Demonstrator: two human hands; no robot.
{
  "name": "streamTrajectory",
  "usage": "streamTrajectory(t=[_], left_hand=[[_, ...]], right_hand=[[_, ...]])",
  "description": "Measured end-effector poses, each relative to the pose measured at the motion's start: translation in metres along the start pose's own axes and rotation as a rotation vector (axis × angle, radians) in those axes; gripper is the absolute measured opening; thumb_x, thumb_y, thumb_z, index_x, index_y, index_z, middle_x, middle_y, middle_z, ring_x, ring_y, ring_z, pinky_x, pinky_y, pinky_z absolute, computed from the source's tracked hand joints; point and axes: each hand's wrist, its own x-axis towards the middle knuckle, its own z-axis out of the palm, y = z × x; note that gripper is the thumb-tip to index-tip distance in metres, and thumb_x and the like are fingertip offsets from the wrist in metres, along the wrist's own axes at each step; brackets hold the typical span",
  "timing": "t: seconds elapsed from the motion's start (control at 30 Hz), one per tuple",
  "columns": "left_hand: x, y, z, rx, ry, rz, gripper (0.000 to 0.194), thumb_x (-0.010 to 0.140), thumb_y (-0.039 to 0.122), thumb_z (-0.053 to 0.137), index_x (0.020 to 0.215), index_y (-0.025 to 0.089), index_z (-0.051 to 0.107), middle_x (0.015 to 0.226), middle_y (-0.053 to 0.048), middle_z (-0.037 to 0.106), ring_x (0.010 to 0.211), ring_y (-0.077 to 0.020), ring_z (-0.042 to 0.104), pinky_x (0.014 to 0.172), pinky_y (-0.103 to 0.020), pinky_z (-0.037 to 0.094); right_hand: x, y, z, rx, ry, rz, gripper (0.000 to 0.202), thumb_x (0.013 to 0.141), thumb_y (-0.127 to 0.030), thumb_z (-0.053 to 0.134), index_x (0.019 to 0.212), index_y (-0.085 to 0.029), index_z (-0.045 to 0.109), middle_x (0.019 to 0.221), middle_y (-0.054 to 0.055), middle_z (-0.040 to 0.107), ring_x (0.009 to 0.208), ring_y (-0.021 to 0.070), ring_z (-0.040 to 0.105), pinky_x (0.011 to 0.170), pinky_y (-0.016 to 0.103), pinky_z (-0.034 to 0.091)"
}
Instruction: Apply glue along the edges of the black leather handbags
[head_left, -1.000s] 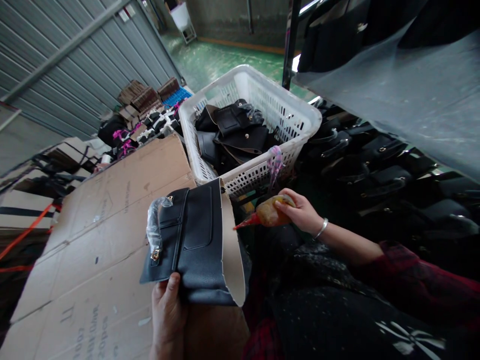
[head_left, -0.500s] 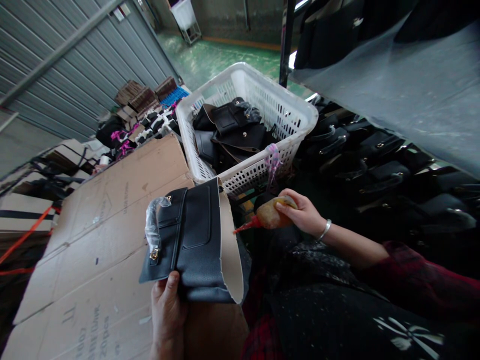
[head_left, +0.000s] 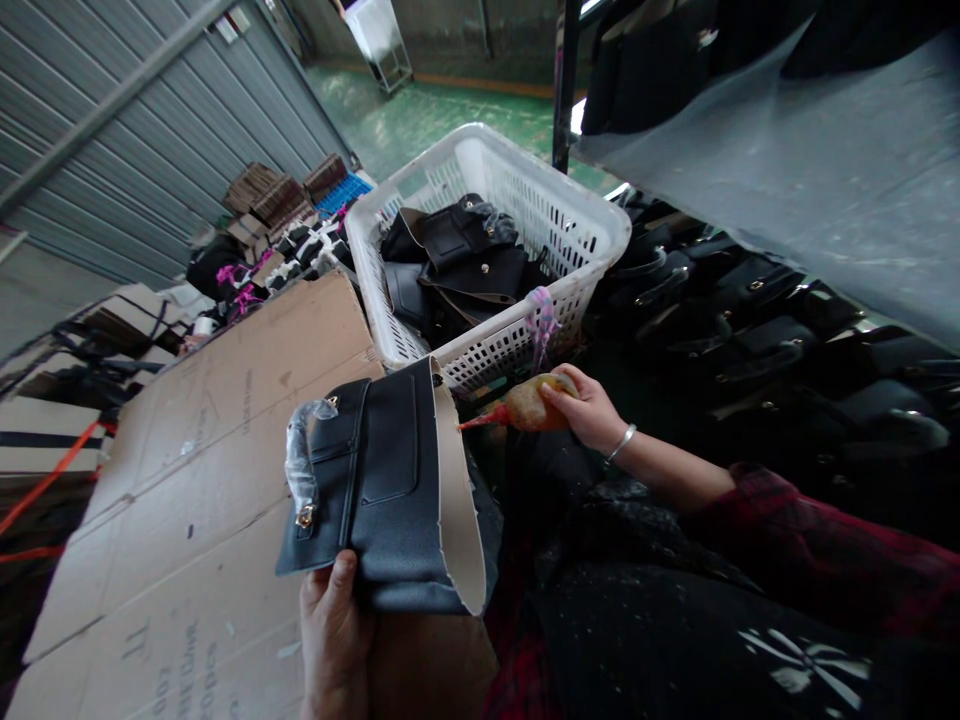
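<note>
A black handbag point(head_left: 394, 480) lies on its side over the cardboard, its beige-lined open edge facing right. Its handle point(head_left: 300, 465) is wrapped in clear plastic. My left hand point(head_left: 335, 620) grips the bag's lower left edge, thumb on top and fingers hidden beneath. In my right hand point(head_left: 589, 408) is a squeeze bottle point(head_left: 534, 405) with yellowish contents and a red nozzle. The nozzle tip is at the upper part of the beige lining; whether it touches is hard to tell.
Beyond the bag stands a white plastic basket point(head_left: 592, 245) holding several black bags. Flattened cardboard point(head_left: 217, 450) covers the left side. Many black bags point(head_left: 757, 350) crowd the right, below a plastic-covered shelf point(head_left: 847, 160). Bundled pieces point(head_left: 270, 205) are stacked at the back left.
My right hand and the bottle have moved up and slightly left, bringing the nozzle tip higher along the lining. My left hand still holds the bag, which has barely shifted.
</note>
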Motion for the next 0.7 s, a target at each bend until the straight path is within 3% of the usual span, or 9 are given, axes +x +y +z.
streamTrajectory(t=[0.27, 0.57, 0.7], left_hand=[[-0.001, 0.004, 0.003, 0.005, 0.009, 0.014, 0.056, 0.037, 0.046, 0.087, 0.078, 0.016, 0.065, 0.069, 0.004, 0.063, 0.065, -0.011, 0.051, 0.063, -0.022, 0.042], [0.004, -0.002, -0.002, 0.149, -0.045, 0.121, 0.043, 0.052, 0.048, 0.078, 0.078, 0.017, 0.063, 0.071, 0.002, 0.061, 0.063, -0.0136, 0.051, 0.059, -0.026, 0.042], [0.001, 0.001, 0.001, 0.064, -0.035, 0.069, 0.045, 0.047, 0.045, 0.081, 0.075, 0.018, 0.059, 0.067, 0.005, 0.059, 0.063, -0.012, 0.05, 0.059, -0.023, 0.04]], right_hand=[[-0.002, -0.001, 0.005, 0.07, -0.053, 0.077, 0.046, 0.059, -0.058, 0.073, 0.071, -0.02, 0.05, 0.061, -0.004, 0.051, 0.058, 0.0114, 0.046, 0.055, 0.025, 0.039], [-0.03, -0.002, -0.006, 0.088, -0.18, 0.152, 0.043, 0.063, -0.056, 0.073, 0.07, -0.019, 0.05, 0.06, -0.003, 0.05, 0.056, 0.0109, 0.045, 0.053, 0.023, 0.038], [-0.043, -0.009, -0.011, 0.045, -0.222, 0.165, 0.041, 0.065, -0.055, 0.072, 0.069, -0.019, 0.051, 0.06, -0.003, 0.049, 0.056, 0.0107, 0.044, 0.051, 0.023, 0.037]])
